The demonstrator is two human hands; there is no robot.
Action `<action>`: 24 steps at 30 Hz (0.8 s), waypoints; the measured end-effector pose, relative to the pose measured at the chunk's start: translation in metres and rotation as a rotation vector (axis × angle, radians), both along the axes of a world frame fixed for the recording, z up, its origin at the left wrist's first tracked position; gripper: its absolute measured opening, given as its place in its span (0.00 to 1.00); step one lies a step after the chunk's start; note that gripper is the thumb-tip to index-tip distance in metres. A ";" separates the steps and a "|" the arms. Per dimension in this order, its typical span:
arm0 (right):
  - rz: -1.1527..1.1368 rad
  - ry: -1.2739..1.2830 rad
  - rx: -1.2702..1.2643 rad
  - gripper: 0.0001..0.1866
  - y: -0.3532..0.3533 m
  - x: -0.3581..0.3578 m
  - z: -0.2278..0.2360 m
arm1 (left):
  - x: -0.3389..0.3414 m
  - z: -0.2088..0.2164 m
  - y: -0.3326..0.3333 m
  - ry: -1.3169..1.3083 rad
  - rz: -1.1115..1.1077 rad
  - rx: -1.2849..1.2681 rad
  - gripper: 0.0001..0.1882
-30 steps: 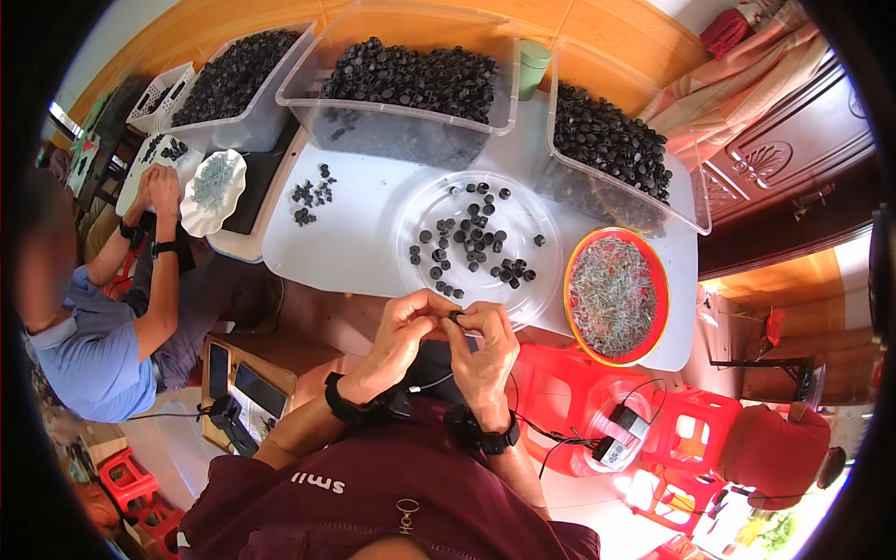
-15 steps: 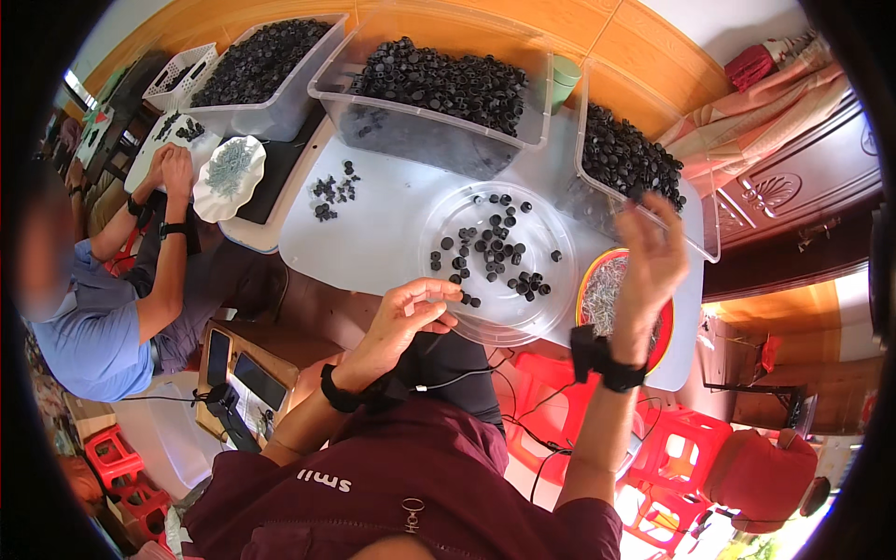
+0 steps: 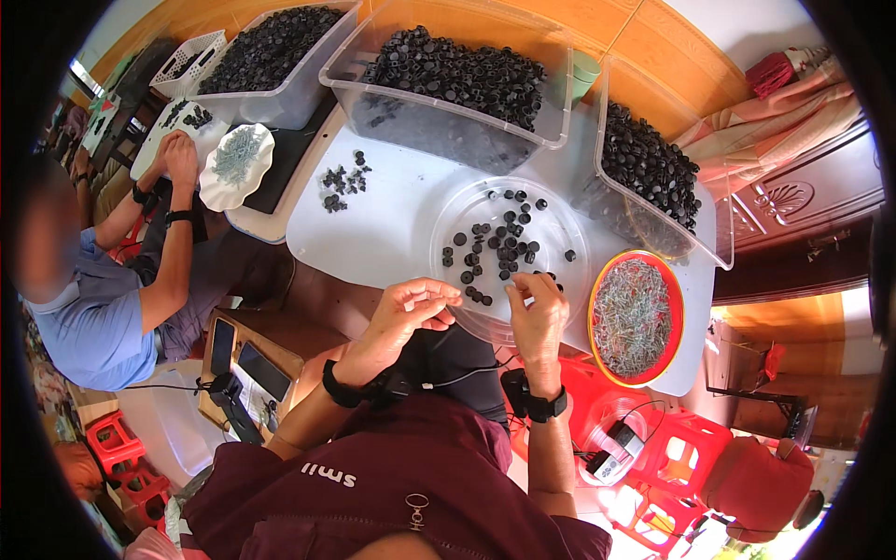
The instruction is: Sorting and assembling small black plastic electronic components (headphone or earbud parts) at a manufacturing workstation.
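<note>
My left hand (image 3: 407, 315) is at the near left rim of a round clear plastic tray (image 3: 566, 201), its thumb and fingertips drawn together. Whatever they pinch, if anything, is too small to make out. Close on its right, my right hand (image 3: 540, 320) has bent fingers with thumb and index nearly together over the tray's near edge; their contents cannot be made out. Loose black round knob-like parts (image 3: 507, 243) lie scattered inside the tray. To the right of my right hand stands a red, yellow-rimmed bowl (image 3: 679, 322) full of thin silvery screw-like pieces (image 3: 633, 315).
Large clear bins (image 3: 439, 126) (image 3: 644, 217) of black parts stand along the table's back. A small group of black pieces (image 3: 343, 181) lies on the white table (image 3: 327, 240). At left, a co-worker in a blue shirt (image 3: 103, 317) works beside a white scalloped dish (image 3: 222, 194). Red stools (image 3: 686, 446) stand below.
My right hand has come down and left from near the right-hand bin to the tray's near edge, uncovering the red bowl. My left hand has stayed almost in place. The view has shifted slightly.
</note>
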State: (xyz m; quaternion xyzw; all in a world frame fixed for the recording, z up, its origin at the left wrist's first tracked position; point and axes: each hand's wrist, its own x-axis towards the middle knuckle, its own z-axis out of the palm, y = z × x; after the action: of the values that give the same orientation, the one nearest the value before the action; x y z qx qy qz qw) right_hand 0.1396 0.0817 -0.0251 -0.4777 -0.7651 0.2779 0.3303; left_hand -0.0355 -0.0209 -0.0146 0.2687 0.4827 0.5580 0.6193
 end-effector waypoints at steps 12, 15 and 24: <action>-0.061 -0.157 0.187 0.09 0.000 -0.012 -0.008 | -0.043 0.076 -0.060 -0.019 -1.187 0.702 0.13; -0.052 -0.117 0.183 0.08 -0.001 -0.015 -0.010 | -0.036 0.083 -0.064 0.080 -1.184 0.616 0.12; -0.047 -0.115 0.202 0.05 -0.001 -0.012 -0.017 | -0.007 0.094 -0.058 0.278 -1.187 0.698 0.12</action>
State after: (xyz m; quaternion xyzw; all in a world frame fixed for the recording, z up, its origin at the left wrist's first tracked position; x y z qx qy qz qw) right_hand 0.1274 0.0806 -0.0423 -0.4750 -0.7955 0.1636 0.3389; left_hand -0.0430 -0.0789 0.0790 0.7387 0.1220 0.2082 0.6294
